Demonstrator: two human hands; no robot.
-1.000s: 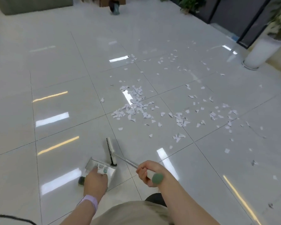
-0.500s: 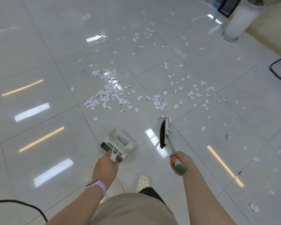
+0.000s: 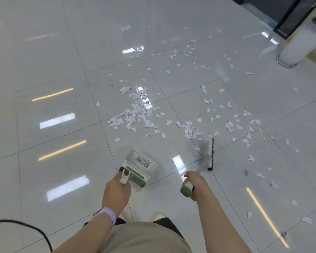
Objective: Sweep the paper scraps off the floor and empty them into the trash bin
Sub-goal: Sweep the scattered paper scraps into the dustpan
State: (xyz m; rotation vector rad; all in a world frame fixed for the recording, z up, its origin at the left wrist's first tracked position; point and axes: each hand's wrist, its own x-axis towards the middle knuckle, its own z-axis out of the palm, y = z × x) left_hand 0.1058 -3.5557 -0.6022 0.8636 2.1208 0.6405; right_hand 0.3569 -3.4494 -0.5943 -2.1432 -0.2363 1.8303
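Likely to scatter light paper scraps (image 3: pixel 135 112) if swung hard; right hand (image 3: pixel 195 185) clenched on broom (image 3: pixel 210 152); left hand (image 3: pixel 116 193) gripping dustpan (image 3: pixel 138 166).

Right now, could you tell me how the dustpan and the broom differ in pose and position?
The dustpan sits on the floor in front of the left hand, short of the scraps; the broom head, held by the right hand, reaches the scattered pieces. The dustpan is broad and boxy; the broom head is narrow. Both have green-and-white handles, each gripped.
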